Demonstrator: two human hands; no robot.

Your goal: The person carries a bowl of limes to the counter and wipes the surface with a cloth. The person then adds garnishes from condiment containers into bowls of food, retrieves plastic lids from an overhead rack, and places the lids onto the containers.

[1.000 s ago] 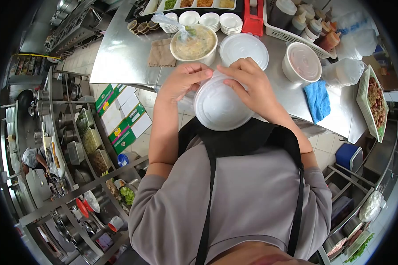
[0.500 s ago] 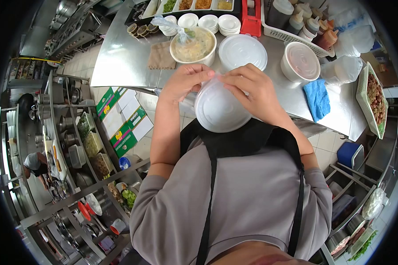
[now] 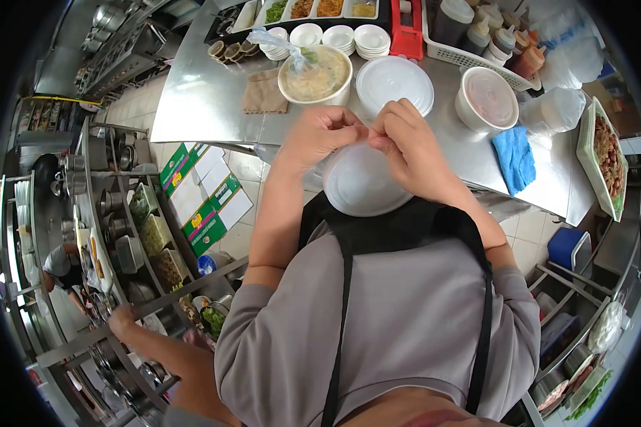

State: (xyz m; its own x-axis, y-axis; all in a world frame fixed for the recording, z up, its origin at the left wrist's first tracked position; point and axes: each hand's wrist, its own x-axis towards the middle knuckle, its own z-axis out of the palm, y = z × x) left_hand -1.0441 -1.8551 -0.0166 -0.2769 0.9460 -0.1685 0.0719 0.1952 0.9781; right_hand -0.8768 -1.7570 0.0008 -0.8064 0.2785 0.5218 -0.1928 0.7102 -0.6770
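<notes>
Pinching the upper edge of a round translucent lid, the right hand was found with its thumb and fingers drawn together. The left hand met it there, fingertip to fingertip, its thumb and forefinger brought close; whether these also gripped the edge could not be determined. The lid hung tilted below the fingertips, between the near edge of the steel table and the black apron. Whether it was one lid or several nested could not be established.

On the table, just beyond the left hand, stood an uncovered white bowl of soup, with a knotted clear bag lying in it. A brown cloth lay to its left. To its right, just beyond the right hand, was a round item with a pale lid. Further right stood a white tub with its lid on, and near it lay a crumpled blue cloth. Stacked small white dishes stood behind the bowl. A white basket at the far right held sauce bottles. At lower left, another person's bare forearm extended alongside the metal shelving.
</notes>
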